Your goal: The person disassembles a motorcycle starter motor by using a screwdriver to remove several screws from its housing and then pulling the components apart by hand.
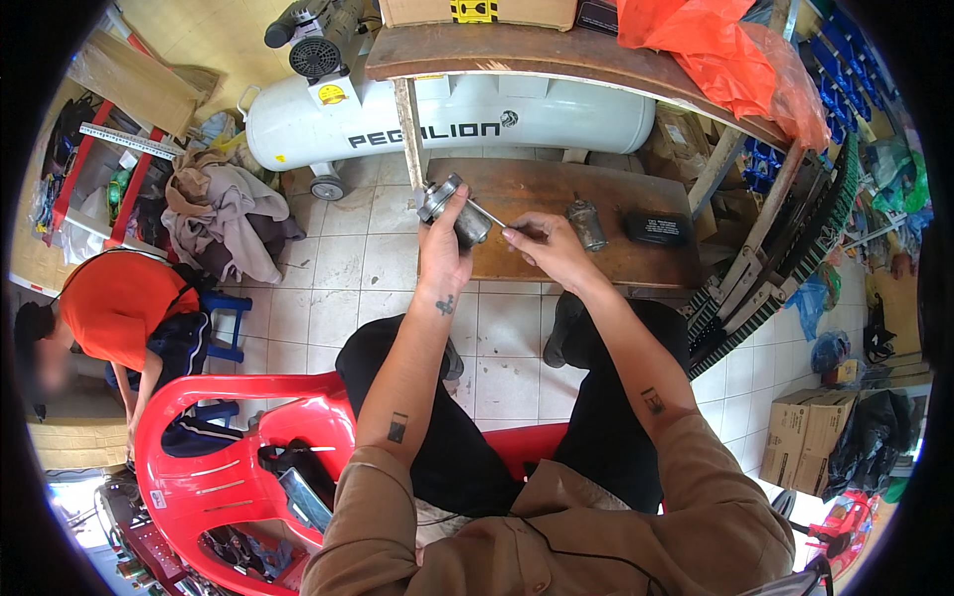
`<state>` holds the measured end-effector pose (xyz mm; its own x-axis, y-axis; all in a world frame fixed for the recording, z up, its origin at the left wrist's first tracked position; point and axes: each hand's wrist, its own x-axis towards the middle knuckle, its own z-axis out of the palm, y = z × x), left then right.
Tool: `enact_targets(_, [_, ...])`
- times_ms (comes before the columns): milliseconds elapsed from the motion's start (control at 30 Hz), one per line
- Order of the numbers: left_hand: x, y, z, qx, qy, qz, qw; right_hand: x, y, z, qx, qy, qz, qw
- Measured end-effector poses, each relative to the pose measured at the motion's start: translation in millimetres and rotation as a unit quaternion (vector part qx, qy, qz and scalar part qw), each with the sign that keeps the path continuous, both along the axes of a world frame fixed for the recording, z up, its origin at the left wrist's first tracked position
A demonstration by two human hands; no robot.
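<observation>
My left hand (pixel 444 243) is wrapped round a grey metal cylinder (pixel 469 226) with a wider ringed end, like a small motor body. It is held tilted above the near left part of a low wooden bench (pixel 537 260). My right hand (pixel 558 250) pinches a thin metal rod (pixel 489 214), like a screwdriver shaft. The rod's far end reaches to the cylinder's side; whether it touches is too small to tell. Beyond my right hand, a second metal cylinder (pixel 587 224) lies on the bench, beside a black case (pixel 657 227).
A raised wooden shelf (pixel 556 45) crosses above the bench, with an orange bag (pixel 701 50) on it. A white air tank (pixel 298 124) stands behind. At left are a red plastic chair (pixel 184 427) and a person in orange (pixel 119 308), bent over. Toothed strips (pixel 785 268) lean at right.
</observation>
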<state>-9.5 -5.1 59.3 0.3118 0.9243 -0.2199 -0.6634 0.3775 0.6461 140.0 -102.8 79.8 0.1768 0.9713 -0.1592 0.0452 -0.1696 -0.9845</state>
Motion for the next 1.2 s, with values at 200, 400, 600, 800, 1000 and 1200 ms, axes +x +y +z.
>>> enact_targets(200, [1.2, -2.2, 1.2, -0.001, -0.004, 0.001, 1.0, 5.4, 0.6, -0.2, 0.0, -0.042, 0.015, 0.999])
enact_targets(400, [-1.0, -2.4, 3.8, -0.011, -0.014, -0.011, 1.0, 23.8, -2.6, 4.4, 0.008, -0.135, 0.031, 0.99])
enact_targets(600, [9.8, -21.1, 0.6, -0.017, 0.013, -0.035, 0.999, 21.8, -2.6, 12.9, 0.043, -0.202, -0.048, 0.977])
enact_targets(800, [28.6, -40.4, -13.0, -0.059, 0.031, -0.072, 0.995, 10.6, -1.6, 5.9, 0.05, -0.197, -0.075, 0.976])
enact_targets(1000, [27.8, -42.0, -17.6, -0.07, 0.021, -0.08, 0.994, 7.2, -1.7, 11.9, 0.039, -0.247, -0.075, 0.965])
enact_targets(1200, [26.4, -46.1, -15.7, -0.077, 0.015, -0.097, 0.992, 8.2, 0.9, -3.4, 0.053, -0.227, -0.078, 0.969])
